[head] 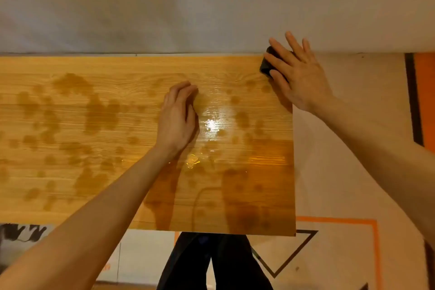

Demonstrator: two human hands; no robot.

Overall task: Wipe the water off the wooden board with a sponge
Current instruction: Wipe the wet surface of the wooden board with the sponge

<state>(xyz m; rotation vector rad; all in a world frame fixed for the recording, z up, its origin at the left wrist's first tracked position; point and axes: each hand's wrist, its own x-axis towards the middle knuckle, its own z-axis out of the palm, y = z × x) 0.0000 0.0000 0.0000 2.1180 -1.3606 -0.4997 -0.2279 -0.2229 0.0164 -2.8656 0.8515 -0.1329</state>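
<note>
Right hand [297, 77] — fingers straight — presses sponge [268, 66] (dark) onto board [94, 125].

ahead of me a pale grey wall [188, 2] fills the upper view. below me the floor [348, 172] is beige, marked with orange lines [374, 242] and a dark triangle outline [289, 259]. warm light glares from overhead.

Sponge [268, 66] at board's [117, 106] far-right corner — under right hand [299, 80]
</note>
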